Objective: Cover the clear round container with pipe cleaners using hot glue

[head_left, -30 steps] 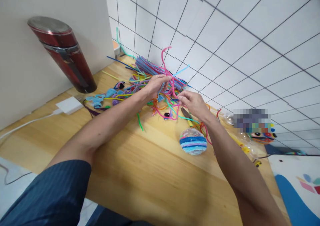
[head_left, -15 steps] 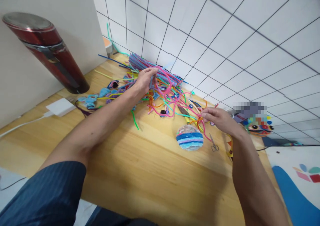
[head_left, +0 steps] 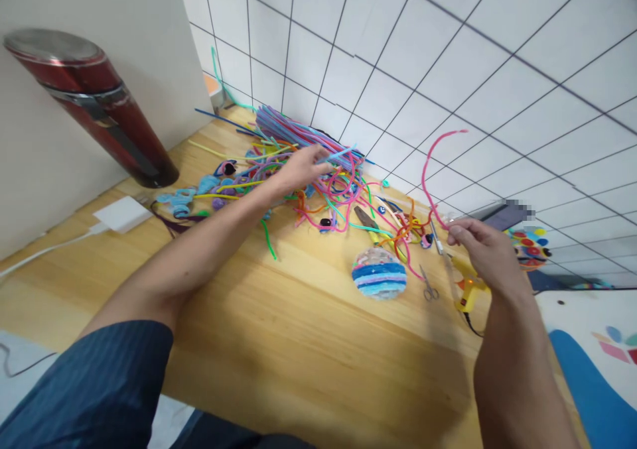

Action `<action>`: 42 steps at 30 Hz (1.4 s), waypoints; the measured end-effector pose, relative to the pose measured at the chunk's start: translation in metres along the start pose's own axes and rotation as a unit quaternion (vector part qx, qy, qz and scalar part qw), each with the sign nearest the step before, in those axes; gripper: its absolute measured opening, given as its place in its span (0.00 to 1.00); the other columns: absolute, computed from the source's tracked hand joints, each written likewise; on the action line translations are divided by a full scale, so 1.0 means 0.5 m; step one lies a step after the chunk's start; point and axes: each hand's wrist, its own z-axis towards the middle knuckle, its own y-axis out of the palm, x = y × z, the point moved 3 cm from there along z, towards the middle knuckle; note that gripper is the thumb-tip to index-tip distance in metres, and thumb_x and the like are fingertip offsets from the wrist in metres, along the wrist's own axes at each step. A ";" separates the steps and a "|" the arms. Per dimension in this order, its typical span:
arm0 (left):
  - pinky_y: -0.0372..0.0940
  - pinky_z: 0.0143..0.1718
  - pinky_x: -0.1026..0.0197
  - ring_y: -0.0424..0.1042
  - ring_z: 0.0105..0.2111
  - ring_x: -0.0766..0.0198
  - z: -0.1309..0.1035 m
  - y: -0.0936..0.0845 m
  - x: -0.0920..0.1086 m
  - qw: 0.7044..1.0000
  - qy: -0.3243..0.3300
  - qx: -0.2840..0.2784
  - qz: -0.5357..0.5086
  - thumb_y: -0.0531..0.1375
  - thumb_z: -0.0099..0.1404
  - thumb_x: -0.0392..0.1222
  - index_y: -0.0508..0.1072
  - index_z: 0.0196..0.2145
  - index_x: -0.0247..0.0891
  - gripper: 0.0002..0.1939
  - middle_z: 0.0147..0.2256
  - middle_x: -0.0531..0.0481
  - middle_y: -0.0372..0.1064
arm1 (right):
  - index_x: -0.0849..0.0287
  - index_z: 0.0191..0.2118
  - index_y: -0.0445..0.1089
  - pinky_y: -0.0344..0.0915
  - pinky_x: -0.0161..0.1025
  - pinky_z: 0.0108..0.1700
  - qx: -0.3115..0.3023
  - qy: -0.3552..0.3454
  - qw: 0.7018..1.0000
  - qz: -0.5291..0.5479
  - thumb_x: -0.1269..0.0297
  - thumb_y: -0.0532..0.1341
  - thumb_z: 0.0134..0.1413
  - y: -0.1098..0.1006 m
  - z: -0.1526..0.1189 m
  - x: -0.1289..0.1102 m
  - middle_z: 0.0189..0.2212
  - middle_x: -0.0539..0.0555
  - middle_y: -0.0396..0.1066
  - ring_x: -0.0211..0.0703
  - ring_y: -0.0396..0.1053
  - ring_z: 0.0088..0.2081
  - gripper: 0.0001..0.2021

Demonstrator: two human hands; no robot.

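Note:
A curved pink pipe cleaner (head_left: 426, 170) is pinched in my right hand (head_left: 482, 247), its free end rising against the tiled wall. Over the tangled pile, my left hand (head_left: 304, 168) reaches with thumb and fingers apart. A light blue pipe cleaner (head_left: 343, 152) lies by its fingertips, and looped pink pipe cleaners (head_left: 343, 180) are just beyond. Behind that hand is a thick bundle of pipe cleaners (head_left: 288, 127). A ball wrapped in blue, white and lilac stripes (head_left: 379, 275) rests on the table between my arms.
Small scissors (head_left: 430, 292) and pliers (head_left: 365, 217) lie near the ball. A yellow glue gun (head_left: 468, 296) is beside my right wrist, with a phone (head_left: 500, 213) behind. On the left are a red flask (head_left: 114, 111) and a white charger (head_left: 122, 213).
My right hand has moved right, drawing a pink pipe cleaner away from the pile. My left hand has shifted slightly right and lower, and its fingers have spread.

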 end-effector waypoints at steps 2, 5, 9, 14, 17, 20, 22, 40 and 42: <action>0.72 0.60 0.53 0.79 0.57 0.49 -0.025 0.032 0.015 0.967 0.051 -0.111 0.224 0.67 0.70 0.45 0.83 0.54 0.40 0.16 0.53 0.42 0.82 | 0.49 0.30 0.76 0.70 0.52 0.38 0.004 0.015 1.000 -0.014 0.34 0.63 0.59 0.005 -0.002 0.015 0.27 0.56 0.79 0.57 0.76 0.32 0.23; 0.66 0.69 0.44 0.74 0.63 0.39 -0.063 0.061 0.036 0.934 0.065 -0.163 0.310 0.69 0.68 0.44 0.83 0.54 0.38 0.19 0.57 0.36 0.80 | 0.49 0.31 0.79 0.67 0.52 0.35 -0.013 0.050 0.995 -0.083 0.31 0.61 0.56 0.025 -0.005 0.045 0.26 0.57 0.79 0.59 0.75 0.30 0.26; 0.61 0.72 0.34 0.67 0.69 0.33 -0.084 0.063 0.056 0.917 0.057 -0.168 0.357 0.66 0.69 0.36 0.82 0.60 0.36 0.22 0.62 0.31 0.76 | 0.48 0.36 0.83 0.66 0.51 0.35 -0.035 0.039 0.990 -0.128 0.33 0.63 0.55 0.052 -0.010 0.067 0.29 0.58 0.81 0.61 0.76 0.32 0.24; 0.64 0.70 0.43 0.71 0.66 0.38 -0.035 -0.014 0.058 0.924 0.051 -0.209 0.315 0.73 0.65 0.46 0.83 0.59 0.43 0.25 0.62 0.39 0.76 | 0.47 0.39 0.84 0.67 0.52 0.37 0.001 0.001 0.995 -0.105 0.39 0.64 0.58 0.054 -0.021 0.052 0.35 0.58 0.85 0.60 0.76 0.34 0.19; 0.67 0.66 0.50 0.75 0.61 0.44 0.005 -0.090 0.050 0.969 0.053 -0.167 0.176 0.73 0.64 0.47 0.83 0.57 0.42 0.23 0.54 0.46 0.79 | 0.47 0.40 0.84 0.68 0.52 0.40 0.016 -0.018 0.995 -0.095 0.41 0.65 0.59 0.049 -0.022 0.029 0.38 0.57 0.86 0.58 0.77 0.35 0.18; 0.67 0.62 0.52 0.78 0.52 0.44 0.021 -0.148 0.020 0.973 -0.059 -0.101 0.201 0.74 0.56 0.31 0.83 0.35 0.38 0.09 0.32 0.50 0.75 | 0.48 0.41 0.84 0.69 0.52 0.42 0.002 -0.040 0.995 -0.092 0.43 0.64 0.61 0.052 -0.018 -0.001 0.40 0.57 0.86 0.58 0.78 0.37 0.17; 0.67 0.61 0.51 0.79 0.49 0.42 0.015 -0.166 0.003 0.950 -0.147 -0.117 0.248 0.72 0.51 0.24 0.75 0.23 0.39 0.13 0.22 0.51 0.66 | 0.48 0.42 0.84 0.70 0.52 0.43 -0.009 -0.051 0.994 -0.094 0.44 0.64 0.63 0.058 -0.015 -0.022 0.41 0.57 0.86 0.59 0.79 0.39 0.17; 0.64 0.48 0.57 0.72 0.44 0.55 -0.013 -0.307 0.113 0.894 -0.218 -0.016 0.392 0.68 0.73 0.48 0.87 0.50 0.34 0.16 0.43 0.43 0.82 | 0.50 0.44 0.84 0.78 0.53 0.49 -0.029 -0.166 0.982 -0.089 0.51 0.63 0.67 0.115 -0.003 -0.090 0.45 0.57 0.88 0.58 0.84 0.46 0.14; 0.63 0.42 0.60 0.69 0.38 0.61 -0.017 -0.307 0.121 0.915 -0.201 -0.075 0.343 0.70 0.72 0.52 0.87 0.45 0.37 0.15 0.33 0.51 0.78 | 0.50 0.44 0.84 0.78 0.53 0.49 -0.027 -0.168 0.982 -0.086 0.52 0.63 0.68 0.119 -0.004 -0.095 0.45 0.57 0.88 0.58 0.85 0.46 0.13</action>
